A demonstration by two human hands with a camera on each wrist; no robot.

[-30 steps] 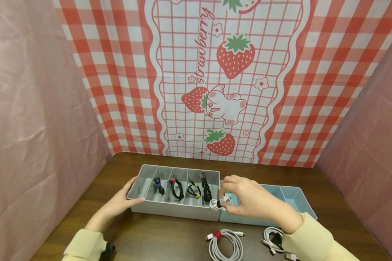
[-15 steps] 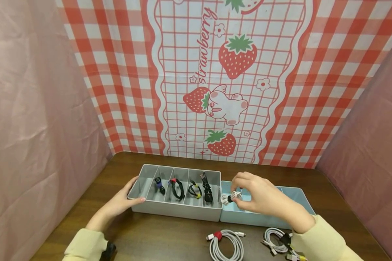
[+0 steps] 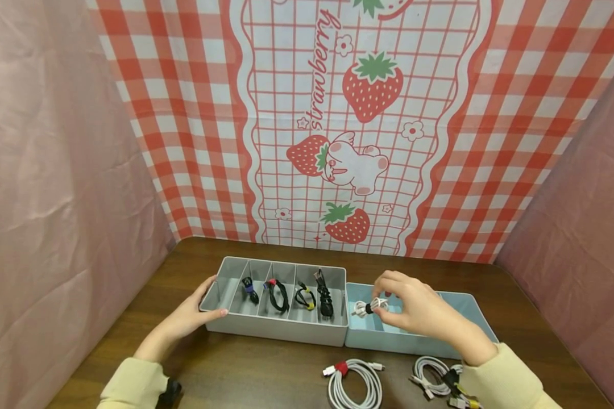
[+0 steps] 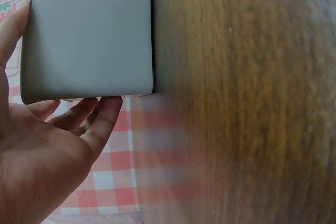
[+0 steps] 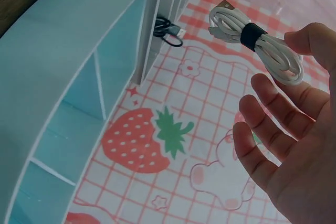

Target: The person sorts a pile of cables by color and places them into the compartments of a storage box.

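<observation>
My right hand (image 3: 414, 305) pinches a coiled white cable (image 3: 362, 308), wrapped with a black tie, between thumb and index finger; the other fingers spread beside it in the right wrist view. That cable hangs over the left part of the light blue divided box (image 3: 399, 342). At the left, my left hand (image 3: 188, 312) grips the end of the grey divided box (image 3: 276, 329), thumb at the front corner and fingers along its end wall. Inside the grey box lie several tied black cables, including a thick black cable (image 3: 324, 298) in the rightmost compartment.
In front of the boxes lie a coiled grey-white cable (image 3: 370, 385) with a red tie and another pale coiled cable (image 3: 430, 374) with a black tie. The boxes stand end to end on the wooden table (image 3: 245, 369). A checked strawberry cloth (image 3: 337, 170) hangs behind.
My right hand has moved right with the white cable, from the grey box's right end to over the blue box. My left hand stays on the grey box.
</observation>
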